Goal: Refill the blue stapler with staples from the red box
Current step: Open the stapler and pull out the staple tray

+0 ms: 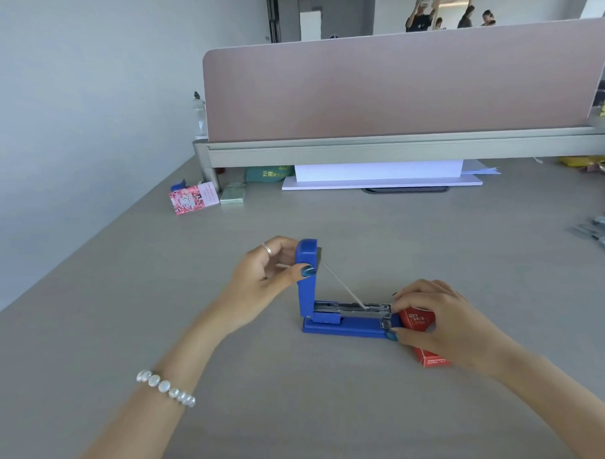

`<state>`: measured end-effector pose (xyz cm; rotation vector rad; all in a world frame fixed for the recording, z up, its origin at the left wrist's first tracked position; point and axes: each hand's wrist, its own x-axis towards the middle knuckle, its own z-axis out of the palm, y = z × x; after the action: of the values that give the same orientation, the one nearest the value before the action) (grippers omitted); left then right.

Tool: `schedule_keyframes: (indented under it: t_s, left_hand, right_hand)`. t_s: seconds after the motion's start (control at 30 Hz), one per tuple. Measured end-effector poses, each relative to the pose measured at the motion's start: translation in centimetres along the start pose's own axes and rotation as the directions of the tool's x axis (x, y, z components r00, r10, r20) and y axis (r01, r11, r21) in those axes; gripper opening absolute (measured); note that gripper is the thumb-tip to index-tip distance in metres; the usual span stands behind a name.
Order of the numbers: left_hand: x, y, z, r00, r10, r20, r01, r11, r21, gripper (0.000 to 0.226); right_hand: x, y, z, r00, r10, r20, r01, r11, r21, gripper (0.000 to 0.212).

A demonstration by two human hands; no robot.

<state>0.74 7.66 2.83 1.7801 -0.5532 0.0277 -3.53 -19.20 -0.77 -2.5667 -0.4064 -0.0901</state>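
The blue stapler (345, 325) lies on the grey desk with its lid swung upright, so the metal staple channel and its stretched spring show. My left hand (265, 272) pinches the top of the raised lid between thumb and fingers. My right hand (441, 320) is at the stapler's front end, with its thumb on the base tip and its fingertips at the channel's mouth. The red staple box (423, 331) lies under that hand's palm, partly hidden. I cannot tell whether the fingers hold staples.
Loose staple strips (603, 232) lie at the desk's right edge. A pink divider panel (392, 85) on a grey shelf runs across the back, with white paper (378, 178) beneath it. A red patterned card box (190, 198) and a pale green pack (233, 194) sit at the back left.
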Motion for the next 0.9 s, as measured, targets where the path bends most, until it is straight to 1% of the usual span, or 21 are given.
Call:
schedule_keyframes:
  t_s: [0.03, 0.1, 0.2, 0.37, 0.5, 0.6, 0.77, 0.83, 0.9]
  left_hand:
    - [-0.1, -0.1, -0.6, 1.000, 0.001, 0.004, -0.001, 1.000, 0.008, 0.017]
    - [-0.3, -0.4, -1.9, 1.000, -0.001, -0.014, 0.002, 1.000, 0.029, 0.022]
    - [-1.0, -1.3, -4.1, 0.998, -0.033, -0.046, 0.034, 0.999, 0.038, 0.021]
    - [-2.7, -3.6, -6.8, 0.990, -0.140, -0.003, 0.137, 0.964, 0.226, 0.034]
    - [-3.2, -4.9, -6.8, 0.979, -0.201, 0.021, 0.181, 0.919, 0.351, 0.035]
    - [-3.2, -5.1, -6.8, 0.981, -0.191, 0.015, 0.162, 0.871, 0.463, 0.034]
    - [-3.2, -4.1, -6.5, 0.988, -0.147, 0.046, 0.095, 0.818, 0.568, 0.041]
    - [-2.9, -3.6, -6.0, 0.990, -0.126, 0.063, 0.065, 0.807, 0.587, 0.041]
    - [-2.1, -2.8, -5.1, 0.994, -0.087, 0.071, 0.032, 0.823, 0.567, 0.037]
  right_hand:
    - [0.0, -0.1, 0.0, 1.000, 0.000, 0.001, 0.000, 1.000, 0.010, 0.018]
    - [-0.1, -0.1, -0.1, 1.000, -0.010, 0.002, 0.010, 1.000, 0.025, 0.023]
    - [-0.2, -0.1, 0.0, 1.000, -0.015, -0.004, 0.016, 0.999, 0.035, 0.029]
    - [-0.1, 0.1, 0.2, 1.000, -0.021, -0.011, 0.021, 0.999, 0.033, 0.027]
    - [-0.2, 0.2, 0.3, 0.999, -0.026, -0.018, 0.027, 0.999, 0.032, 0.030]
    - [-0.4, 0.5, 0.5, 0.998, -0.038, -0.044, 0.038, 0.999, 0.018, 0.022]
    - [-0.4, 0.6, 0.4, 0.995, -0.075, -0.067, 0.076, 0.997, 0.019, 0.021]
    - [-0.4, 0.6, 0.4, 0.995, -0.073, -0.071, 0.075, 0.997, 0.029, 0.021]
    - [-0.4, 0.5, 0.3, 0.994, -0.073, -0.079, 0.077, 0.996, 0.045, 0.021]
